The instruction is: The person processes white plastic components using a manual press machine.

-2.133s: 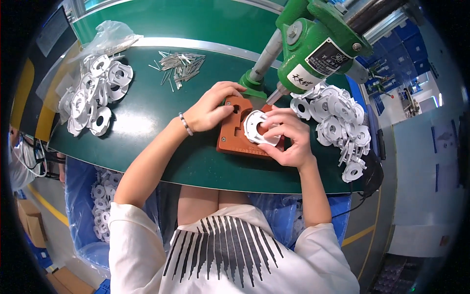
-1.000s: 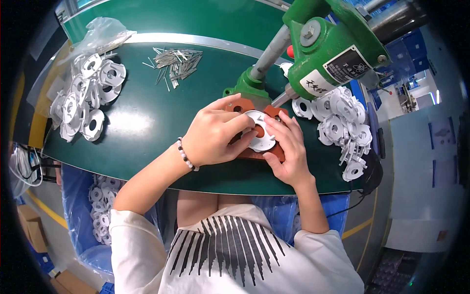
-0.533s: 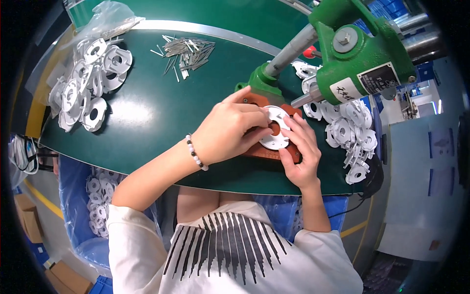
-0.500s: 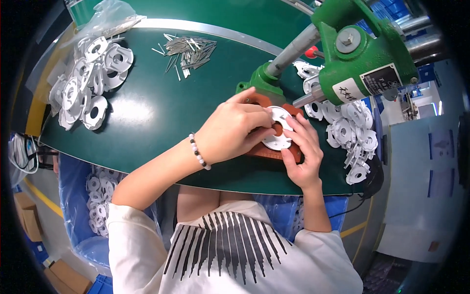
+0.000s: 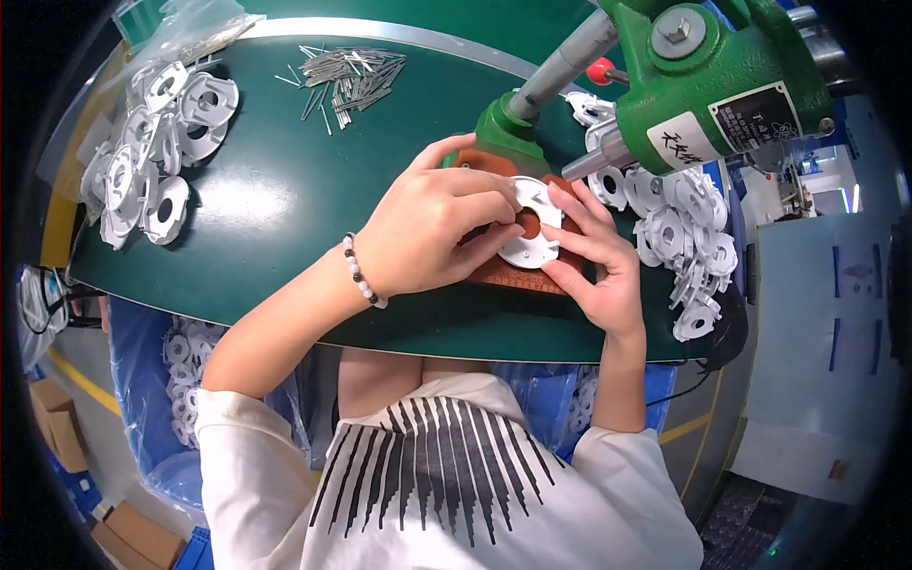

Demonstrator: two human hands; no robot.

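Observation:
A round white plastic part [image 5: 528,255] with a large centre hole lies on a reddish-brown block [image 5: 518,277] at the foot of a green bench press [image 5: 655,114]. My left hand [image 5: 442,223] is bent over the part's left side, thumb and forefinger pinched together by the hole. Whatever sits between those fingertips is hidden. From the right, my right hand [image 5: 603,261] grips the part's rim, its thumb at the lower edge and its fingers along the right side. The press's steel ram [image 5: 600,157] stands just above and right of the part, apart from it.
Thin metal pins [image 5: 356,78] lie heaped on the green table [image 5: 256,209]. Similar white parts are piled at the left [image 5: 123,180] and right [image 5: 674,233]. Below the table's front edge hangs a blue-lined bin [image 5: 142,380] holding more. A red-knobbed lever [image 5: 600,70] sticks out behind the press.
The whole view has shifted, so the scene sits slightly higher and further left. My right wrist has swung a little outward to the right. Both hands stay at the white part.

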